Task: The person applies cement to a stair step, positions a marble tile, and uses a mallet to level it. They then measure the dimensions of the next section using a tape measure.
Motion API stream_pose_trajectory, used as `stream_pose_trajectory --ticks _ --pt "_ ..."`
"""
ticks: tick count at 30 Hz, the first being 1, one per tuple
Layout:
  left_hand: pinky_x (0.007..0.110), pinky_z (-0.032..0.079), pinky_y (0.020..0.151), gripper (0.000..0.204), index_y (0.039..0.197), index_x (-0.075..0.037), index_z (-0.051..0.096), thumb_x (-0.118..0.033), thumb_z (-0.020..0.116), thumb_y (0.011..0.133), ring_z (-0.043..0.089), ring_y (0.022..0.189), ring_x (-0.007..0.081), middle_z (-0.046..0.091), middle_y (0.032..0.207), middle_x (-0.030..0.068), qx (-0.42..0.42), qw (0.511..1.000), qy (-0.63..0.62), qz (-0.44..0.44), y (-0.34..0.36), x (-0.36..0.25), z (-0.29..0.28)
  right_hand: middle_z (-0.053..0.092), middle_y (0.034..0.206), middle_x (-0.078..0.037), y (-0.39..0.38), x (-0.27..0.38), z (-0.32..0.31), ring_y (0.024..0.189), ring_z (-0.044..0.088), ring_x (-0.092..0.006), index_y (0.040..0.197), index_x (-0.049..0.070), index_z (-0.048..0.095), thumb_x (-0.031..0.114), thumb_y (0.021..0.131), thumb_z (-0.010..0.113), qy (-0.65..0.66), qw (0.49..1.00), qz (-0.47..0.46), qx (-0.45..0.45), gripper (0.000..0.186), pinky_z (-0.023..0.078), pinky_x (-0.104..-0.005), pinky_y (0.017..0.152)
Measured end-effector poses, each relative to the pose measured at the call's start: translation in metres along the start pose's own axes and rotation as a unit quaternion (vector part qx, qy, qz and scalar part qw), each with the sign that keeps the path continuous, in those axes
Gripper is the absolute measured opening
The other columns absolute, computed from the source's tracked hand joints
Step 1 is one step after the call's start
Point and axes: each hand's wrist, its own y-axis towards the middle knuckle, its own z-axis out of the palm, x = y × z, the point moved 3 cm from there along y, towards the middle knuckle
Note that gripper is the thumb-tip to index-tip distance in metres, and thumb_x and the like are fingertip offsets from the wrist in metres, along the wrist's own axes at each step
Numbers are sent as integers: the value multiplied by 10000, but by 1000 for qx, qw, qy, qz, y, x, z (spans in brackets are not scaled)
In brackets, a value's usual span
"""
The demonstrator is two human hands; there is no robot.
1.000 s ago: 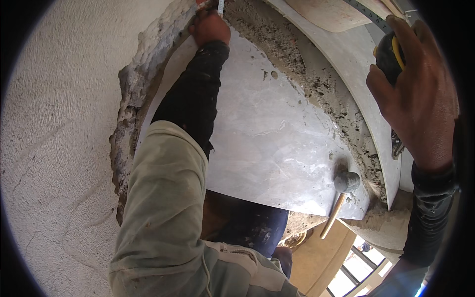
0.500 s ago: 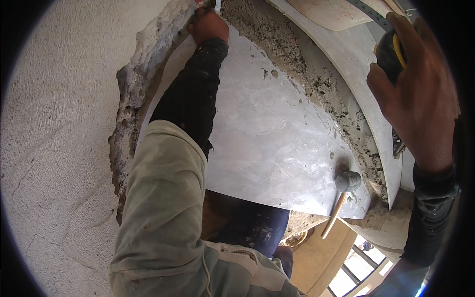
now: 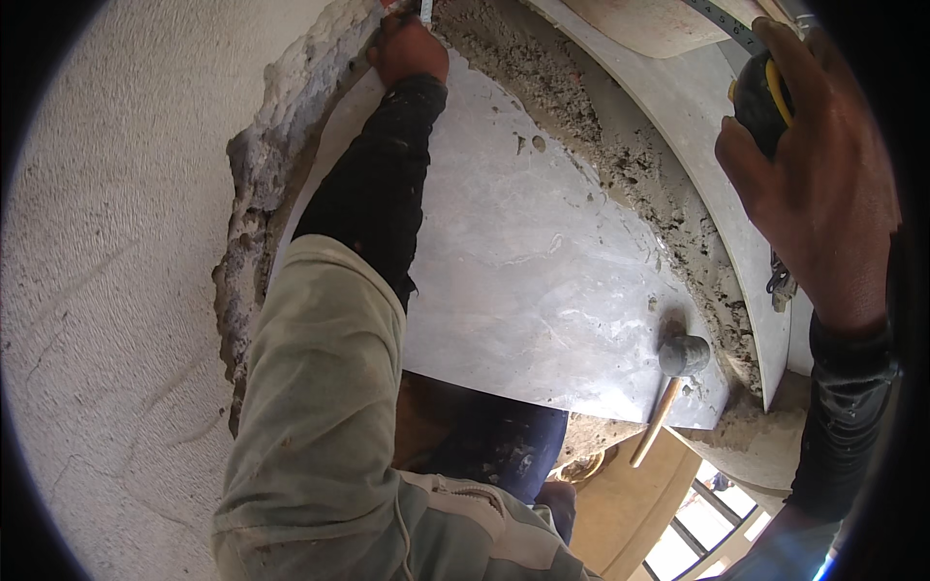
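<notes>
My right hand [image 3: 823,184] grips a tape measure [image 3: 760,102] with a dark case and a yellow stripe. Its marked blade [image 3: 725,21] runs out toward the upper left and leaves the picture. At the top, my left hand [image 3: 412,53] is closed, fingers curled at a short white length of marked blade [image 3: 426,12]; the exact grip is partly hidden. Below it lies a large grey marble-look slab [image 3: 523,252] with a curved far edge. A rubber mallet [image 3: 684,356] with a wooden handle rests on the slab's right corner, its handle past the edge.
Rough wet mortar [image 3: 620,155] follows the slab's curved side, bounded by a curved grey upright panel [image 3: 678,126]. On the left stands a textured white wall [image 3: 116,242] with a broken lower edge [image 3: 254,194]. A brown board [image 3: 630,504] and a barred opening [image 3: 702,523] appear at lower right.
My right hand and the tape measure have shifted very slightly left. A small metal thing beside my right wrist shows a little differently. My left hand holds its place, as does the mallet.
</notes>
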Motion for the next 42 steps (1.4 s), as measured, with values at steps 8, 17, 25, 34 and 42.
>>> stream_pose_trajectory --ticks 8,17,25,34,42 --pt "532 477 844 215 1063 -81 714 -205 668 893 648 1008 388 676 1065 150 -42 997 -52 43 -3 -12 -11 618 1154 -232 -25 -14 -19 892 699 -335 1339 11 579 109 709 729 26 999 3 -22 655 595 -415 785" --pt "414 471 620 127 919 -27 733 -153 732 915 626 702 317 642 786 115 91 945 -189 251 -118 -175 -116 571 1171 -220 -238 -80 -75 976 669 -350 1340 -11 564 26 641 675 150 974 162 52 709 580 -441 803" --pt "416 490 632 115 880 -43 724 -156 730 900 644 691 324 663 752 133 377 753 -399 363 -359 -450 -171 559 1068 -192 -494 -97 -134 950 592 -352 1313 -52 563 57 657 681 88 875 467 86 675 511 -432 841" --pt "451 500 619 245 851 -63 730 -295 709 925 648 668 374 664 716 176 428 713 -357 425 -561 -560 -125 550 1007 -137 -682 -74 -106 857 628 -337 1232 21 620 80 683 722 46 797 598 75 562 533 -420 711" --pt "484 505 701 209 883 -56 731 -256 690 928 645 780 410 691 830 188 378 738 -321 457 -596 -576 -95 503 958 -117 -743 -62 -70 886 607 -319 1171 56 629 119 658 739 72 772 631 39 529 539 -430 684"
